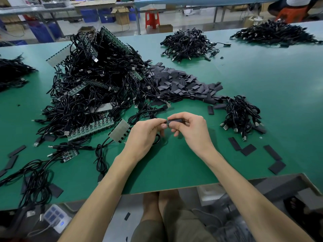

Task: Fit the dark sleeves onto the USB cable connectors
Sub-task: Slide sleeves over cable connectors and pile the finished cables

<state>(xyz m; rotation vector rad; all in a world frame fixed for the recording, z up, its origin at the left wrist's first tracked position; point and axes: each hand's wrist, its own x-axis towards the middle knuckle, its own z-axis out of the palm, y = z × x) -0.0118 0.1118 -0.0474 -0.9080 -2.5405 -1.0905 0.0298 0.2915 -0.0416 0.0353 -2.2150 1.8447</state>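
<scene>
The dark sleeve (175, 121) is up off the desk (174, 163), just above its near middle, pinched between the thumb and fingers of your right hand (190, 130); that grip is clamped on it. Your left hand (145, 133) meets it end to end, its grip closed on the connector (166, 122) of one cable (158, 139), whose black lead loops down under your palm onto the desk. The connector's tip sits right at the sleeve's mouth. How far it has entered, you cannot tell from here, since your fingers cover the joint.

So this piece looks to be in mid-fitting, and the job as a whole seems far from done. Beyond your hands lies a long heap of loose sleeves (183, 84), and to its left a large tangle of cables and green circuit boards (97, 84). A small bundle of cables (242, 114) lies near your right hand and may be the finished ones, though that is only a guess. A few flat sleeves (248, 149) lie scattered at the desk's right edge, and more cable piles (187, 44) sit further back.
</scene>
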